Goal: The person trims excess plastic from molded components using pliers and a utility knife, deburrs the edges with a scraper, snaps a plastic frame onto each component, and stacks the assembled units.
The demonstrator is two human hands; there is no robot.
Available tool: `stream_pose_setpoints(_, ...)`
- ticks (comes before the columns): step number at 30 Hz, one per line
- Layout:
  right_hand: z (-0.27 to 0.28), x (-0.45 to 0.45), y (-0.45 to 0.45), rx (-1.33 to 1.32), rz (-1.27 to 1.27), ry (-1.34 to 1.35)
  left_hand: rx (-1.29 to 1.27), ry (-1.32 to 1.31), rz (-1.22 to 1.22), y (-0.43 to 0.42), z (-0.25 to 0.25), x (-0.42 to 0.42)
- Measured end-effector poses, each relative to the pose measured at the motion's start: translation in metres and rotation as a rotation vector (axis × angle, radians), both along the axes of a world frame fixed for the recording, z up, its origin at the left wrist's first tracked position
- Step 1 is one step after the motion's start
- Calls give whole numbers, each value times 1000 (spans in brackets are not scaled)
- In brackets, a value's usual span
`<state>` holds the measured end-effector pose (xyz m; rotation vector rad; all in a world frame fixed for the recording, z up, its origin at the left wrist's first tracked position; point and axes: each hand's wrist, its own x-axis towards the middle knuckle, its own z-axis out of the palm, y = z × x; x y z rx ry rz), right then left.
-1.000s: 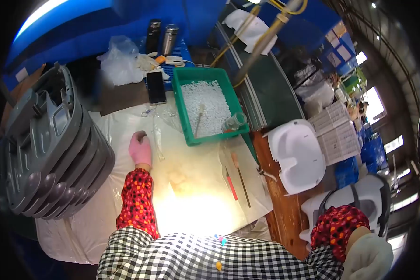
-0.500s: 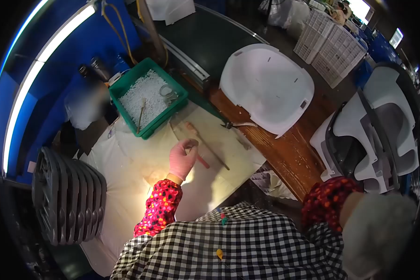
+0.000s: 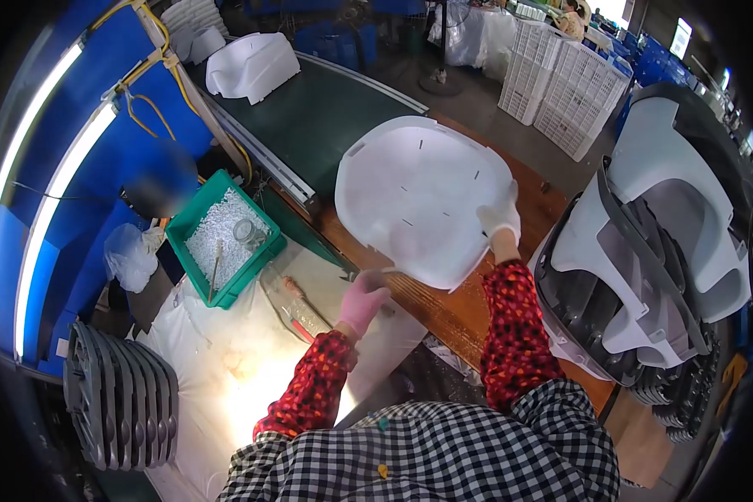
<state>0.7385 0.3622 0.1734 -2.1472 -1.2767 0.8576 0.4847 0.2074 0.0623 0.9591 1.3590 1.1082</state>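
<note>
A large white plastic shell (image 3: 418,192) lies on the wooden bench in the middle of the head view. My right hand (image 3: 502,219), in a white glove, grips its right rim with the fingers over the edge. My left hand (image 3: 364,303) wears a pink glove and is curled closed just below the shell. Beside its fingertips is a small tool with a pale curved handle (image 3: 391,270); whether the fingers hold it is hidden. A brush-like tool with an orange end (image 3: 290,287) and a red-handled tool (image 3: 302,331) lie left of that hand.
A green tray (image 3: 194,274) of white pellets holds a stick and a glass jar. Grey plastic parts (image 3: 121,397) are stacked at left, grey-and-white shells (image 3: 678,201) at right. Behind are a dark conveyor belt (image 3: 343,92) with another white part (image 3: 253,67) and white crates (image 3: 573,100).
My right hand has come from the lower right onto the shell's rim. My left hand has moved right, to the small tool by the shell. The camera view has shifted.
</note>
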Motion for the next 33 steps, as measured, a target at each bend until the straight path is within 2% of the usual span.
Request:
stream_pose_setpoints(1, -47, 17, 10, 276, -13, 98, 30, -24, 42, 4, 2, 4)
stream_pose_setpoints(2, -50, 25, -1, 410, 9, 241, 55, -26, 49, 8, 5, 7)
stream_pose_setpoints(4, -77, 41, -6, 555, 9, 586, 128, 27, 33, 5, 8, 13)
stream_pose_setpoints(5, -75, 37, -22, 559, 34, 581, 190, -56, -54, -1, 33, 17)
stream_pose_setpoints(6, -68, 29, -41, 572, 3, 751, 198, -66, -29, -10, 56, 21)
stream_pose_setpoints(7, -56, 16, -59, 570, -34, 925, 177, -132, 27, -22, 76, 23)
stream_pose_setpoints(8, -41, -1, -77, 549, -19, 926, 146, -192, 82, -37, 92, 22)
stream_pose_setpoints(9, -23, -22, -100, 565, 62, 1075, 260, -302, 255, -51, 104, 18)
stream_pose_setpoints(10, -14, -43, -121, 576, 135, 1229, 376, -236, 390, -67, 118, 8)
stream_pose_setpoints(11, -11, -65, -137, 511, 246, 1324, 356, -202, 517, -89, 123, -11)
stream_pose_setpoints(12, -9, -85, -153, 450, 359, 1417, 503, -127, 610, -114, 137, -26)
stream_pose_setpoints(13, -7, -104, -172, 247, 430, 1441, 620, 88, 701, -138, 151, -45)
stream_pose_setpoints(14, -7, -117, -187, 48, 504, 1454, 691, 149, 771, -165, 155, -67)
stream_pose_setpoints(15, -16, -125, -194, 33, 518, 1455, 757, 247, 724, -197, 178, -77)
stream_pose_setpoints(16, -34, -137, -197, 48, 845, 1057, 848, 746, 672, -226, 195, -91)
stream_pose_setpoints(17, -43, -145, -200, 91, 1022, 768, 779, 915, 635, -251, 212, -94)
stream_pose_setpoints(20, -56, -154, -199, 238, 979, 354, 618, 1643, 508, -329, 224, -102)
stream_pose_setpoints(22, -62, -151, -191, 262, 880, 197, 283, 1731, 327, -370, 204, -87)
stream_pose_setpoints(25, -74, -149, -158, 154, 856, 18, 314, 1797, 293, -389, 153, -77)
stream_pose_setpoints(26, -99, -145, -133, 174, 903, -20, 218, 1718, 271, -398, 124, -77)
stream_pose_setpoints(28, -139, -146, -93, 241, 933, -128, 239, 1607, 391, -422, 74, -82)
stream_pose_setpoints(29, -140, -152, -82, 258, 919, -127, 236, 1627, 455, -424, 65, -78)
stream_pose_setpoints(31, -143, -145, -81, 298, 1058, -647, 188, 1630, 531, -424, 58, -76)
stream_pose_setpoints(32, -146, -142, -84, 149, 1092, -703, 225, 1607, 520, -427, 52, -71)
stream_pose_setpoints(33, -135, -146, -94, -18, 1116, -760, 156, 1615, 547, -430, 58, -69)
